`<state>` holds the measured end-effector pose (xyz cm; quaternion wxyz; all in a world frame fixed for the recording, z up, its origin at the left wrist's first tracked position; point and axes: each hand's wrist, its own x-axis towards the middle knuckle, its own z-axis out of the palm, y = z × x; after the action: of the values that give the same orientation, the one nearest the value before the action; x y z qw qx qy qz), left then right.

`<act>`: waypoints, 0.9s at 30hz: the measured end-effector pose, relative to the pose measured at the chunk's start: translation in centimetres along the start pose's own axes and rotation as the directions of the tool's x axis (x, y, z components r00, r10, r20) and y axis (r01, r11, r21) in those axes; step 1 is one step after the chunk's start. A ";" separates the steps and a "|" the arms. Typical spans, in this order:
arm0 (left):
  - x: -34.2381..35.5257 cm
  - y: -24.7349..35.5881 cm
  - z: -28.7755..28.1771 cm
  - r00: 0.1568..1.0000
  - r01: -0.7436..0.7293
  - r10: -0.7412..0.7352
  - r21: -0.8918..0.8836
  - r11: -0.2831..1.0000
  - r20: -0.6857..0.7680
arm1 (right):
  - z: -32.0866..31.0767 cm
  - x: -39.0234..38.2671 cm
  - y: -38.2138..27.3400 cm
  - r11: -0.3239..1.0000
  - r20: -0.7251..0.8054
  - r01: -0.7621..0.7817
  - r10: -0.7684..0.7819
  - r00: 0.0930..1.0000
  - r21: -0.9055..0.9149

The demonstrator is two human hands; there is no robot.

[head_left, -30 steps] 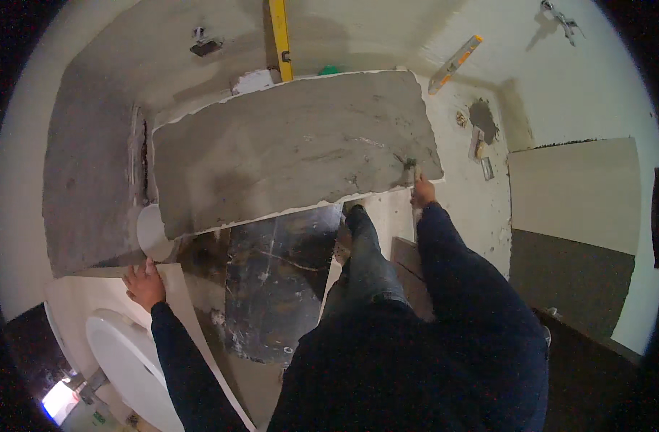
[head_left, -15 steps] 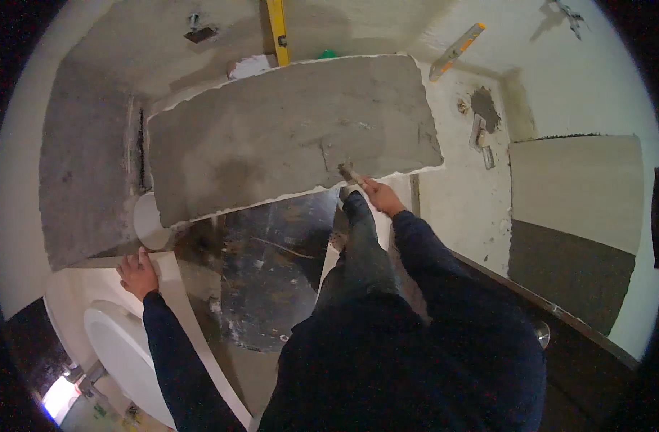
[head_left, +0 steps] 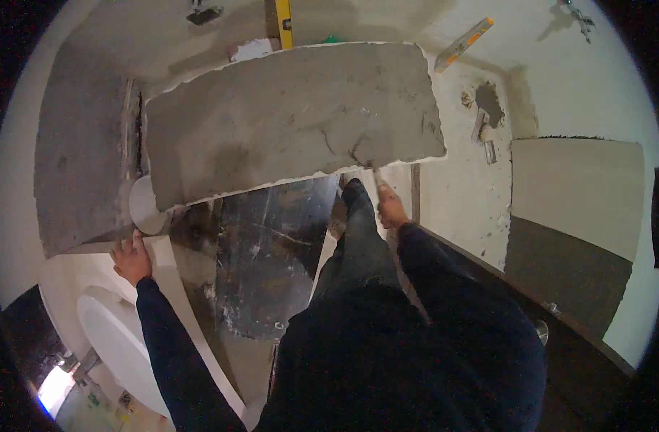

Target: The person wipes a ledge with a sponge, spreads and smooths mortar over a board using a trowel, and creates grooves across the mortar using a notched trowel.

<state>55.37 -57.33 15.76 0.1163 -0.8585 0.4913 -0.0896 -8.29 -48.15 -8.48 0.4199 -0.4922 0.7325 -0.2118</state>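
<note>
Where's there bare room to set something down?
The pale surface between the brown strip and light panel; also the dark sheet, between the white counter and the leg. It's crowded beside the grey patch, where small tools lie.

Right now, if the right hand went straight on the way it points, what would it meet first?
Probably the near edge of the grey-coated slab, beyond the handled tool in the right hand; exact depth is unclear.

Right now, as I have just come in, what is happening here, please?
The person's right hand holds a slim tool at the near edge of a large grey slab with curved marks. The left hand rests on the far edge of a white counter. Beyond the slab is a yellow level.
</note>
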 end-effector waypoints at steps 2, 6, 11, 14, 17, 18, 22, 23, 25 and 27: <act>-0.3 0.0 -0.2 0.998 0.038 -0.040 0.037 0.999 0.042 | 3.0 -0.7 -3.0 0.984 0.057 -0.104 0.097 0.994 0.142; -0.6 0.2 0.0 0.999 0.002 -0.003 -0.019 1.000 -0.040 | 6.5 -1.6 -8.1 0.964 0.167 -0.188 0.157 0.974 0.190; 0.4 -1.1 1.0 1.000 -0.012 0.012 -0.005 1.000 -0.004 | 6.5 -1.3 -12.3 0.986 0.141 -0.157 0.148 0.979 0.053; 0.0 -2.7 1.4 1.000 -0.023 0.023 -0.041 0.999 0.012 | 1.3 -0.2 -12.9 0.882 0.139 -0.009 0.084 0.987 -0.470; 0.0 1.6 -0.4 0.999 0.038 -0.038 -0.052 0.998 -0.007 | -6.3 2.0 -2.7 0.782 -0.054 0.001 -0.044 0.998 -0.624; 0.1 0.4 -0.2 0.999 0.000 0.000 0.007 1.000 0.043 | -8.6 2.4 -1.7 0.781 -0.087 -0.081 0.034 0.996 -0.619; -0.1 0.5 0.0 0.996 0.025 -0.027 0.029 0.999 0.080 | -17.9 1.2 1.5 0.707 -0.194 -0.288 0.213 0.958 -0.646; 0.2 -1.3 0.9 0.997 -0.065 0.061 0.075 0.995 0.052 | -19.1 1.0 1.1 0.720 -0.200 -0.308 0.234 0.951 -0.621; 0.9 -3.5 2.2 0.987 -0.159 0.156 0.111 0.981 0.031 | -20.6 1.3 2.7 0.764 -0.252 -0.292 0.174 0.952 -0.575; 1.6 -3.2 2.3 0.971 -0.239 0.238 0.126 0.963 0.019 | -20.2 1.0 4.2 0.785 -0.300 -0.339 0.204 0.932 -0.519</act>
<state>59.43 -56.92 14.49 0.1816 -0.7841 0.5842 -0.1047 -27.39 -49.33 -0.61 0.1958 -0.4547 0.8686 0.0213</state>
